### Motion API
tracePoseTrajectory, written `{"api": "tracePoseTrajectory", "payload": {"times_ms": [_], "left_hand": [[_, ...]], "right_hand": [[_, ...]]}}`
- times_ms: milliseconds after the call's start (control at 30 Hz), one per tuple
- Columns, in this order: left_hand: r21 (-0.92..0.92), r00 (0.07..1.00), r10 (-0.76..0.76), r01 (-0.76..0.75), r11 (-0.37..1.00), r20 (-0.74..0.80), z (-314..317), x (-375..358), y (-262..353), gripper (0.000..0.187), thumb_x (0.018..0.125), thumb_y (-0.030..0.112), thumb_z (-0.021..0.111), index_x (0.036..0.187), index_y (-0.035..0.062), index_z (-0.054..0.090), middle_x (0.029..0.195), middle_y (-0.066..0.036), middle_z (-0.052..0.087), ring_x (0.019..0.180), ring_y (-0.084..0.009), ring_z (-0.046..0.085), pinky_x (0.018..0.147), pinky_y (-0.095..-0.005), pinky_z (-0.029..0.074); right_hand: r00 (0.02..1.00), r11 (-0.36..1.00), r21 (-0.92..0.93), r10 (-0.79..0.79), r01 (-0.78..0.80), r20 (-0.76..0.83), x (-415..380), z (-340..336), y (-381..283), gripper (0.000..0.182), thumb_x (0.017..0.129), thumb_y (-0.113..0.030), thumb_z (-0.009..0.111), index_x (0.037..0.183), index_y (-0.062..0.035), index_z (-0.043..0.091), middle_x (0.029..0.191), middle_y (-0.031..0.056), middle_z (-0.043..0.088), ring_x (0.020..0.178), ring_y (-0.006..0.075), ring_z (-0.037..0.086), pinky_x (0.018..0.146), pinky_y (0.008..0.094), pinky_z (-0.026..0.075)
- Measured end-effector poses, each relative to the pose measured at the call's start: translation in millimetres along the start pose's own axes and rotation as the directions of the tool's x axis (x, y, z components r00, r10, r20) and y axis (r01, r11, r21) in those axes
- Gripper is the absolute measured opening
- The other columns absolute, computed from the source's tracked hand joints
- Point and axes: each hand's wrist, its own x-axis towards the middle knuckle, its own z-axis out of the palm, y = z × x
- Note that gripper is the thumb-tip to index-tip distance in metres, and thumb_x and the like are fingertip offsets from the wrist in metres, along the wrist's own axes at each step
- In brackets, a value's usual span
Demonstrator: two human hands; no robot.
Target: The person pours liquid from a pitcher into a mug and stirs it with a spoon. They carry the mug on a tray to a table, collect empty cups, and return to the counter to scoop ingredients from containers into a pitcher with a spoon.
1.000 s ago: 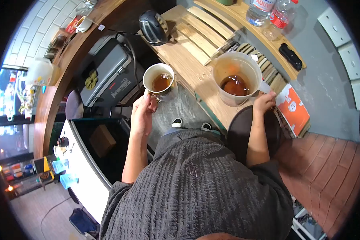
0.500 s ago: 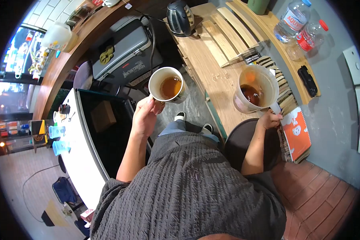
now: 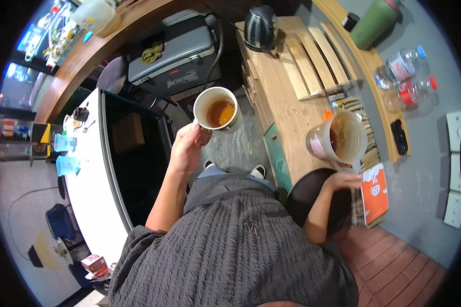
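My left hand (image 3: pixel 187 146) is closed on a white cup (image 3: pixel 202 113) with amber liquid in it, held up over the floor in front of me. On the wooden counter (image 3: pixel 296 153) to the right stands a translucent plastic pitcher (image 3: pixel 318 137) with some brown liquid inside, its handle pointing towards me. Just below that handle is my right hand (image 3: pixel 344 180), fingers stretched out and apparently off it. A dark round seat (image 3: pixel 312 197) lies under my right forearm.
Behind the pitcher are a wooden slatted rack (image 3: pixel 312 61) and an electric kettle (image 3: pixel 260 29). Bottles (image 3: pixel 400 69) line the wall ledge, above an orange notebook (image 3: pixel 375 194). Left are a grey cool box (image 3: pixel 176 59) and a white counter (image 3: pixel 95 169) with blue cups (image 3: pixel 66 165).
My right hand has let go of the pitcher's handle and its fingers have straightened. The cup stays in my left hand. The whole view has shifted somewhat.
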Motion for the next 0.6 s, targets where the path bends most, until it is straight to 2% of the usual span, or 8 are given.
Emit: {"api": "tracePoseTrajectory", "payload": {"times_ms": [33,67,133,200,300,433,467,600], "left_hand": [[0.011,1.000,0.010,-0.010,1.000,0.000,-8,-1,4,0.032,0.091,0.041,0.056,0.095,0.0092,0.056,0.063,0.008,0.035,0.064,-0.0081,0.033,0.067,-0.0279,0.029],[0.023,1.000,0.023,-0.022,0.999,-0.008,-18,-4,8,0.032,0.092,0.041,0.055,0.094,0.0088,0.056,0.063,0.008,0.034,0.064,-0.0082,0.032,0.065,-0.0278,0.028],[0.000,0.998,0.048,-0.048,0.999,-0.036,-41,-11,18,0.032,0.091,0.040,0.055,0.085,0.0087,0.055,0.064,0.007,0.035,0.064,-0.0091,0.030,0.064,-0.0269,0.026],[0.032,0.995,0.083,-0.082,0.996,-0.048,-71,-19,31,0.035,0.091,0.041,0.055,0.078,0.0090,0.054,0.064,0.006,0.038,0.065,-0.0093,0.032,0.063,-0.0267,0.025],[0.074,0.984,0.159,-0.154,0.985,-0.074,-116,-39,62,0.039,0.095,0.034,0.055,0.066,0.0082,0.051,0.065,0.006,0.041,0.064,-0.0061,0.033,0.061,-0.0249,0.027],[0.088,0.969,0.158,-0.144,0.986,-0.188,-184,-81,91,0.036,0.097,0.029,0.054,0.069,0.0065,0.053,0.066,0.008,0.041,0.064,-0.0041,0.033,0.059,-0.0239,0.027],[0.070,0.965,0.152,-0.140,0.988,-0.214,-201,-94,94,0.036,0.097,0.028,0.055,0.069,0.0059,0.053,0.066,0.008,0.040,0.064,-0.0040,0.033,0.059,-0.0239,0.027],[0.115,0.919,0.214,-0.186,0.976,-0.331,-260,-143,108,0.036,0.096,0.026,0.055,0.070,0.0025,0.053,0.068,0.006,0.041,0.065,-0.0047,0.034,0.060,-0.0241,0.029]], "right_hand": [[0.987,0.991,0.072,0.121,-0.114,-0.105,-4,0,3,0.043,0.102,-0.030,0.039,0.116,0.0107,0.038,0.112,0.0258,0.045,0.098,0.0350,0.051,0.093,0.0447,0.042],[0.982,0.977,0.197,0.108,-0.077,-0.153,-5,-5,-20,0.042,0.099,-0.028,0.048,0.116,0.0077,0.034,0.111,0.0249,0.044,0.099,0.0301,0.050,0.092,0.0420,0.043],[0.983,0.989,0.107,-0.085,0.103,-0.160,-12,-14,-69,0.037,0.092,-0.018,0.059,0.111,0.0029,0.034,0.105,0.0172,0.043,0.091,0.0259,0.048,0.085,0.0373,0.042],[0.963,0.959,0.098,-0.258,0.266,-0.082,-22,-11,-107,0.034,0.092,-0.016,0.059,0.109,0.0015,0.034,0.103,0.0142,0.041,0.088,0.0241,0.046,0.082,0.0355,0.041],[0.944,0.823,0.544,-0.292,0.167,0.153,-50,3,-187,0.023,0.093,-0.012,0.054,0.105,0.0025,0.040,0.100,0.0141,0.046,0.088,0.0226,0.047,0.082,0.0342,0.041],[0.850,0.752,0.651,-0.276,-0.100,0.449,-117,31,-272,0.013,0.097,-0.010,0.052,0.099,0.0021,0.049,0.093,0.0089,0.052,0.084,0.0172,0.049,0.078,0.0296,0.042],[0.793,0.743,0.667,-0.375,-0.053,0.480,-138,37,-293,0.014,0.097,-0.012,0.052,0.101,0.0009,0.051,0.095,0.0078,0.053,0.085,0.0153,0.049,0.078,0.0287,0.042],[0.476,0.729,0.601,-0.422,-0.328,0.772,-247,52,-372,0.014,0.095,-0.014,0.058,0.102,-0.0022,0.054,0.092,0.0023,0.056,0.083,0.0096,0.051,0.073,0.0228,0.043]]}}
